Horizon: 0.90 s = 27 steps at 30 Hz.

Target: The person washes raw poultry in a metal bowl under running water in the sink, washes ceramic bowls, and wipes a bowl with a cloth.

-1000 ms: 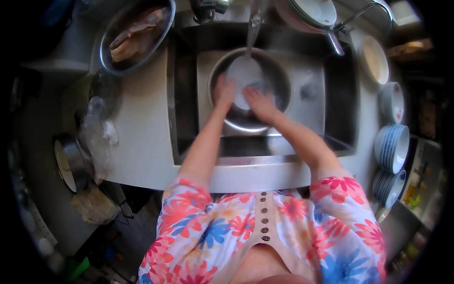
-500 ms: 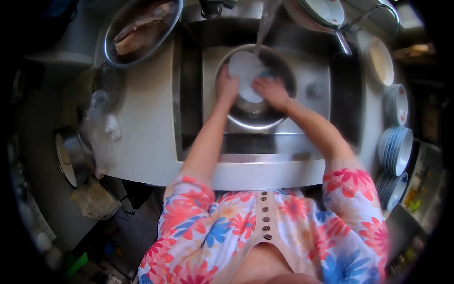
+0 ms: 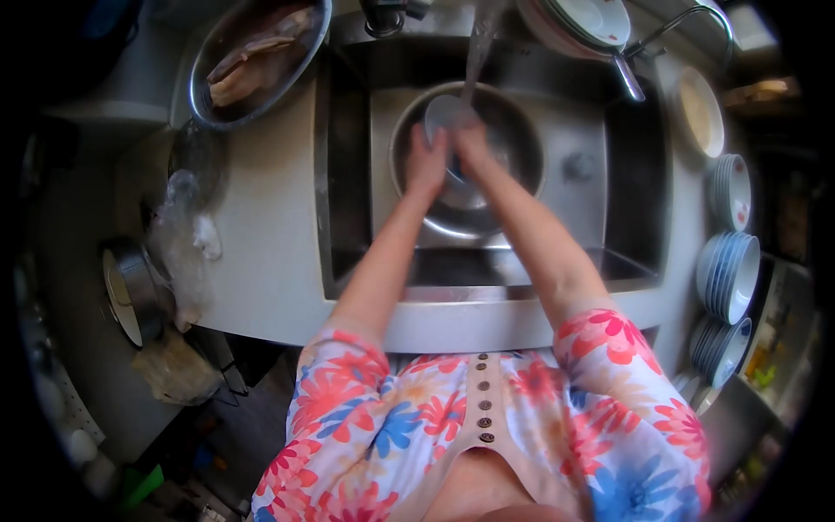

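Over the metal basin (image 3: 465, 224) in the sink, my left hand (image 3: 426, 158) grips the left side of a pale dish (image 3: 449, 115), which looks tilted and blurred. My right hand (image 3: 472, 146) is at the dish's right side, its fingers curled and partly hidden; a small dark bluish thing shows between the hands. A stream of water (image 3: 477, 52) falls from above close to the dish's upper edge.
At the upper left a metal bowl (image 3: 204, 100) holds raw meat. Stacked bowls (image 3: 729, 277) and plates (image 3: 731, 191) line the right counter. A plastic bag (image 3: 178, 226) lies at the left. More dishes (image 3: 596, 19) stand behind the sink.
My right hand has moved up and left, closer to my left hand. The dish has turned from a broad white face to a smaller, tilted shape higher in the basin.
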Available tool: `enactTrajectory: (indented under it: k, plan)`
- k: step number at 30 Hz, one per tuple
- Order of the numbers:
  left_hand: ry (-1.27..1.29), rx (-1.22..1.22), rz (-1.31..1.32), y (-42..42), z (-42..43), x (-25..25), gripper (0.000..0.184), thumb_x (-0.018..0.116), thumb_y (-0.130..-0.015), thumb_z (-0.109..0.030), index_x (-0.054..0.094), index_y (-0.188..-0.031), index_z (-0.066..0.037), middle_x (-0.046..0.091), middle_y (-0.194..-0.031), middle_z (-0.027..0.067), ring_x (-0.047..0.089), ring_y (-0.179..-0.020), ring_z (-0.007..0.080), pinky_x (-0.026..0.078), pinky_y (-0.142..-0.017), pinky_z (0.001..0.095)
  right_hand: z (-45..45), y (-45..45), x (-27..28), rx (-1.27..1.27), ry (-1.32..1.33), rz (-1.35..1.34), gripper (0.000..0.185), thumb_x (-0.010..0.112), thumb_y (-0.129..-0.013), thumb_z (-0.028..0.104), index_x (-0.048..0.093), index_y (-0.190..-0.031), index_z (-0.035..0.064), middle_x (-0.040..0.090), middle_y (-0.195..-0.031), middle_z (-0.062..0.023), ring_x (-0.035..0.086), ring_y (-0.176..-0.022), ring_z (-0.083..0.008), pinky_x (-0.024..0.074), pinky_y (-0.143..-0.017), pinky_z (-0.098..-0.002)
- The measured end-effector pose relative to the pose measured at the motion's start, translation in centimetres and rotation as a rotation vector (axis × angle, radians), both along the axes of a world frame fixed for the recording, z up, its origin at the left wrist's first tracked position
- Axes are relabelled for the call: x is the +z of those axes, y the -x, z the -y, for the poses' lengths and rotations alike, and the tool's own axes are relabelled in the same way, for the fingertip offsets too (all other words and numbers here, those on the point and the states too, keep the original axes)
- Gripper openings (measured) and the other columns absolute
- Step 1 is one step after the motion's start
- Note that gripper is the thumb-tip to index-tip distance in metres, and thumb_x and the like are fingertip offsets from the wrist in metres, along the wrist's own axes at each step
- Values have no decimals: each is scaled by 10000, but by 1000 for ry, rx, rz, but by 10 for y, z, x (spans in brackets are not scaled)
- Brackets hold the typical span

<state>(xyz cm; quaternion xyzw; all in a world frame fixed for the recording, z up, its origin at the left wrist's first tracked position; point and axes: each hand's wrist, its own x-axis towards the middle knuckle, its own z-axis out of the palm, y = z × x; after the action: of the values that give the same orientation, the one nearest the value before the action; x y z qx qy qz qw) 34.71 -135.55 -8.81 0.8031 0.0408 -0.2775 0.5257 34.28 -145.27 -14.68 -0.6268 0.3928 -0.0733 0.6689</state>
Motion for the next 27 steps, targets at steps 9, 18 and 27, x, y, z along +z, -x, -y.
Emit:
enactTrajectory:
  k: [9, 18, 27]
  plan:
    - [6, 49, 120, -2, 0, -11, 523, 414, -837, -385, 358, -1221, -35, 456, -1159, 221, 460, -1056, 351, 366, -880, 364, 28, 81, 69, 1163, 346, -90, 285, 556, -678, 208, 550, -916, 52, 573, -864, -112, 524, -840, -274, 407, -729, -341]
    - [-80, -693, 420, -21, -30, 4, 496, 535, -775, -424, 545, -1052, -14, 467, -1148, 171, 481, -1026, 250, 405, -825, 305, 74, 47, 130, 1256, 292, -302, 300, 599, -556, 20, 605, -852, 66, 605, -723, -53, 567, -652, -160, 455, -597, -275]
    - [461, -326, -400, -13, -44, 10, 309, 663, -713, -187, 577, -938, 7, 602, -840, 77, 565, -782, 151, 452, -696, 275, 83, 36, 58, 538, 339, -168, 387, 489, -618, 6, 564, -995, 57, 598, -826, -99, 567, -731, -241, 456, -665, -307]
